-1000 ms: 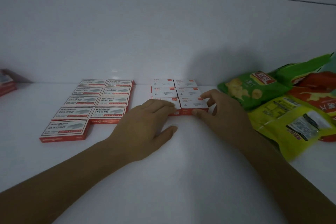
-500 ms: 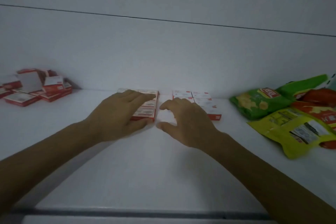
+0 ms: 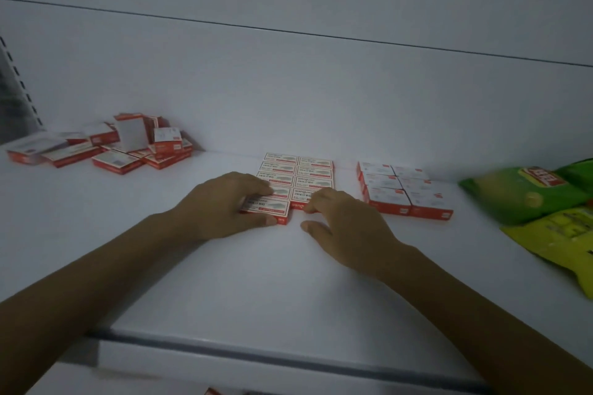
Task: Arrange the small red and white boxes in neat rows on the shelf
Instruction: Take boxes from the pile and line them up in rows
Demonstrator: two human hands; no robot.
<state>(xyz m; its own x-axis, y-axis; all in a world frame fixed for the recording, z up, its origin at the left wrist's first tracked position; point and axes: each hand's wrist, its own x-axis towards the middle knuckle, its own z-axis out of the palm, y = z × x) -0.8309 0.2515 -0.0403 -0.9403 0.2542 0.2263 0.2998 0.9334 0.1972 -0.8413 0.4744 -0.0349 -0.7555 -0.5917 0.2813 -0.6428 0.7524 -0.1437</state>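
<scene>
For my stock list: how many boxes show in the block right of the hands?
6: back-left, back-right, middle-left, middle-right, front-left, front-right. Lower layers may be hidden.

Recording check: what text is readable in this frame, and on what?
"24/6": top of a middle-block box.
"wangu", rest blurred: the box behind it.
Unreadable print: right block, loose pile, green bag, yellow bag.

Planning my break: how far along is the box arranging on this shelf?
Done: the right block sits in neat rows. In hand: the left hand grips the front box of the middle block, and the right hand touches its front edge. Left: the jumbled pile at far left.
</scene>
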